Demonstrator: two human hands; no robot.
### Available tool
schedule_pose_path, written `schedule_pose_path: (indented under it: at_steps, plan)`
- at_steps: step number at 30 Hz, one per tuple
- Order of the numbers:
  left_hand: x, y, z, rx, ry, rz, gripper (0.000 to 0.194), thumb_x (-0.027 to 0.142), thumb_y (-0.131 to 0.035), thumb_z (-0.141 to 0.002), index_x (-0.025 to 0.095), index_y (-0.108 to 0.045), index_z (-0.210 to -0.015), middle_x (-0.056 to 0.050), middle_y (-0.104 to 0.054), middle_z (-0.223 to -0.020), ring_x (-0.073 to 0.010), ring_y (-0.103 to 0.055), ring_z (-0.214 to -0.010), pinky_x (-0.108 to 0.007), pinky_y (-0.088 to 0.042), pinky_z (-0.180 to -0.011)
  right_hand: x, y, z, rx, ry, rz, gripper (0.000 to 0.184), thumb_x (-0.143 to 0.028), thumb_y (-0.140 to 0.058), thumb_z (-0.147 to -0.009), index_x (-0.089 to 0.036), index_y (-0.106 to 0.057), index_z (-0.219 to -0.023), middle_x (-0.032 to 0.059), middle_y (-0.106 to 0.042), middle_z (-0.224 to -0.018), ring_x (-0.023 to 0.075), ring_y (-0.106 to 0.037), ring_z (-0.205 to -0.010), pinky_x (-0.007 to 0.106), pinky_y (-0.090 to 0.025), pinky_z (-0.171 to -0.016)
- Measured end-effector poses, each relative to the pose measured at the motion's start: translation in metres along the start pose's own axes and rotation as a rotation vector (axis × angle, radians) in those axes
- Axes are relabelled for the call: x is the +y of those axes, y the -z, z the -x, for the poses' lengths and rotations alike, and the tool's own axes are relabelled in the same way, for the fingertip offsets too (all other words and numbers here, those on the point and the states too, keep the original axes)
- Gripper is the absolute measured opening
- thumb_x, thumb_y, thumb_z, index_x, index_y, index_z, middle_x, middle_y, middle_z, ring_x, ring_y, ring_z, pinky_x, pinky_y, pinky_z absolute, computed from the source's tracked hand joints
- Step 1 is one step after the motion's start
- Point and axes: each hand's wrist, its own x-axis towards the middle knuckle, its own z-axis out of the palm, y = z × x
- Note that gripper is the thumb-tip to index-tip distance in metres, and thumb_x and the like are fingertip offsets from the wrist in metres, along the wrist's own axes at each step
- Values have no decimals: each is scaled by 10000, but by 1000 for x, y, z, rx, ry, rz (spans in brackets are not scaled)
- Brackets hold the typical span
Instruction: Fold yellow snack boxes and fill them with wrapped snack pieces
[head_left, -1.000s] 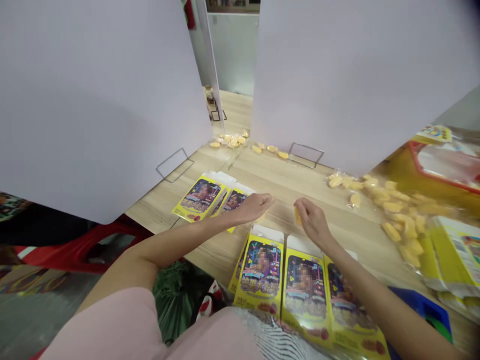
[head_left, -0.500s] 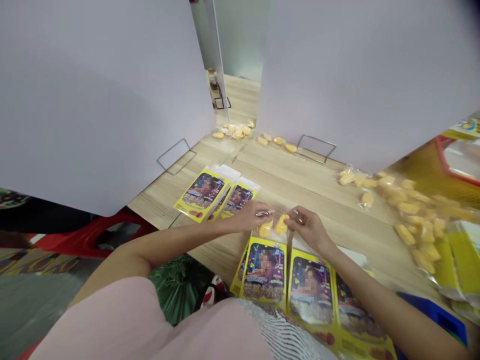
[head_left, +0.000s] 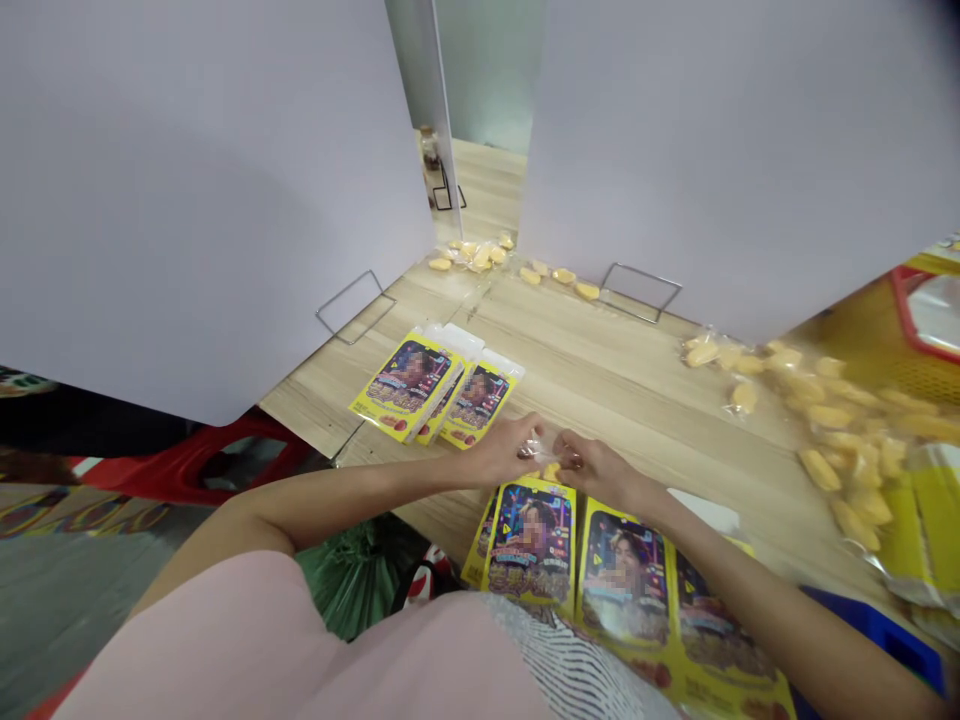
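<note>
Clear-wrapped yellow pieces (head_left: 553,471), partly hidden, at far end of printed yellow box (head_left: 531,545)

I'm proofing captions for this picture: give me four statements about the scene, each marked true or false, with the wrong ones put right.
1. Wrapped yellow pieces show between the left hand and right hand. True.
2. A green bag lies on the tabletop. False: the green bag is below the table's edge.
3. Some yellow boxes lie beyond the left forearm. True.
4. The largest pile is left of both hands. False: that pile is to their right.
</note>
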Motion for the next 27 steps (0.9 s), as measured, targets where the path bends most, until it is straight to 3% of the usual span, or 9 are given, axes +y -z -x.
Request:
schedule_pose_path:
  at_steps: [3, 5, 7, 11, 14, 16, 19, 23, 27]
  plan:
    - [10, 6, 1, 20, -78, -227, 197, 232, -598, -816, 171, -606, -1003, -58, -635, -966, -208, -572, -938, -302, -443, -822, -2, 3, -1, 75, 92, 81, 104, -246, -484, -894, -191, -564, -930, 44, -620, -878, 173, -570, -783, 279, -409, -698]
    - [12, 9, 3, -23, -110, -342, 125, 159, -531, -836, 156, -646, -885, -74, -645, -921, -211, -577, -935, -320, -429, -864, -1, 3, -2, 173, 103, 96, 150, -209, -449, -900, -189, -578, -973, 50, -623, -883, 172, -573, -793, 282, -411, -719]
    - [12, 9, 5, -81, -102, -394, 178, 137, -499, -843, 148, -662, -773, -70, -661, -814, -205, -597, -857, -330, -422, -845, -1, 3, -3, 198, 81, 91, 148, -154, -458, -865, -185, -584, -935, 24, -616, -789, 152, -555, -703, 259, -392, -659]
    - [12, 5, 11, -175, -105, -389, 247, 200, -521, -854, 151, -666, -660, -53, -676, -694, -190, -617, -760, -329, -404, -808, -7, 2, -2, 61, 88, 123, 155, -102, -475, -817, -187, -593, -764, -12, -588, -668, 124, -505, -611, 237, -339, -596]
    - [14, 8, 14, -210, -63, -250, 159, 266, -589, -829, 168, -714, -828, -29, -705, -732, -172, -630, -734, -291, -410, -756, -13, 0, 0, 11, 81, 81, 134, -159, -486, -859, -186, -615, -836, -1, -624, -725, 130, -525, -650, 234, -351, -605]
    - [14, 11, 15, -262, -29, -122, 210, 298, -653, -792, 175, -703, -953, -13, -719, -787, -154, -634, -723, -249, -415, -696, -16, -2, 1, -3, 64, 41, 119, -219, -507, -878, -182, -621, -876, 11, -647, -769, 138, -542, -676, 233, -365, -609]
    - [14, 14, 15, -355, -8, -63, 202, 279, -715, -733, 173, -690, -903, 2, -711, -801, -143, -628, -723, -218, -410, -644, -20, -6, -1, -104, 57, 21, 153, -201, -511, -863, -172, -636, -780, 12, -649, -727, 140, -547, -661, 235, -373, -603]
    - [11, 8, 16, -357, 0, -69, 220, 250, -744, -688, 170, -663, -877, -3, -699, -841, -162, -624, -771, -226, -416, -648, -27, -12, -4, -199, 81, 32, 218, -233, -456, -907, -166, -653, -842, 41, -677, -804, 156, -577, -713, 259, -409, -651]
    - [10, 5, 18, -331, -10, 57, 177, 226, -721, -712, 156, -652, -860, 0, -693, -825, -151, -629, -744, -224, -443, -646, -31, -16, -2, -222, 76, 36, 227, -323, -663, -789, -160, -626, -943, 61, -674, -897, 185, -576, -771, 285, -435, -674]
